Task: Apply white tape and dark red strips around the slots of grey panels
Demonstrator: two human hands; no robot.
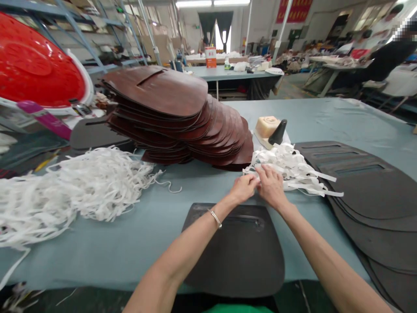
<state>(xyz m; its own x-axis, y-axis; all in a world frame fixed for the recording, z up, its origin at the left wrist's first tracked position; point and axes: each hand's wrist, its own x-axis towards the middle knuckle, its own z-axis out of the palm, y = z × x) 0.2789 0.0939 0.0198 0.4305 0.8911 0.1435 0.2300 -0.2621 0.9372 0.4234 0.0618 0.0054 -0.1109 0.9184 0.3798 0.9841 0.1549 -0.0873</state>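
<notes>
My left hand [245, 188] and my right hand [271, 187] meet at the near edge of a small heap of white strips [301, 167]. The fingers of my left hand are pinched together beside my right thumb. My right hand lies partly over the heap, its fingers bent down and closed on strip material. How much each hand grips is partly hidden by the fingers. Below my forearms, a dark grey rounded panel [234, 256] with a slot near its far edge lies flat on the blue-green table [156, 252].
Brown leather-like panels [169, 93] form a leaning stack ahead. Left of it spreads a bigger heap of white strips [97, 182]. Grey slotted panels [368, 182] overlap at right. A cream block [267, 126] and a black cone [278, 131] stand behind my hands. A person [387, 56] is far right.
</notes>
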